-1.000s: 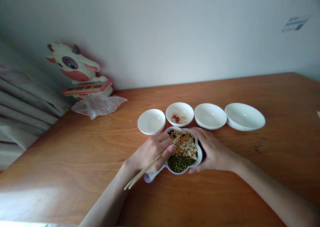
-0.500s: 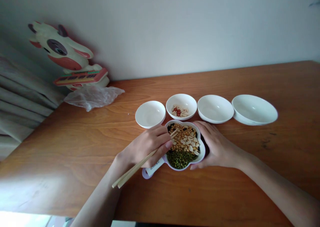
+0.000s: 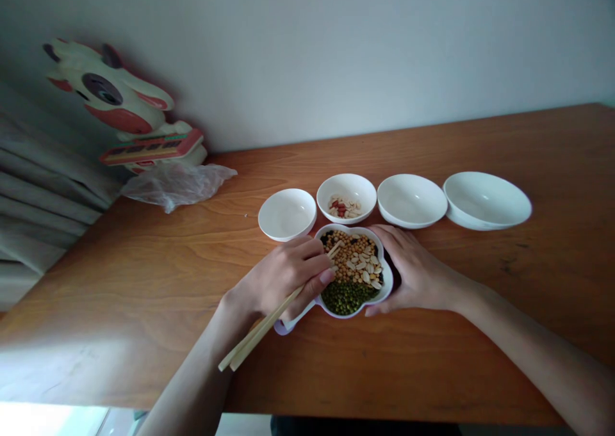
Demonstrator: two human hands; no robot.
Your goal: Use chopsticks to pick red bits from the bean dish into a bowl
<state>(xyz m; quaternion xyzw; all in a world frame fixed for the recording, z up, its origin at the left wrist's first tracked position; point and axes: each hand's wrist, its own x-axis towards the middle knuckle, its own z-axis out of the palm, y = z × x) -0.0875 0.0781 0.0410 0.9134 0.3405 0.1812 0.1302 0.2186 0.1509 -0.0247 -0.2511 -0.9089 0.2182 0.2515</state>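
The left hand (image 3: 283, 276) is pinching chopsticks (image 3: 254, 330) into the divided tray (image 3: 353, 227); the right hand (image 3: 418, 273) is clasping it at three o'clock.

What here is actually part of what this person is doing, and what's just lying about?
In use: left hand holding chopsticks; right hand gripping a flower-shaped divided dish of seeds and beans; white bowl of peanuts; three more white bowls.

Lying about: cow figure; plastic bag; curtain.

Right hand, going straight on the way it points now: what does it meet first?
The right hand already seems to rest on the rim of the white flower-shaped divided dish, so that rim comes first, though depth is hard to judge here.
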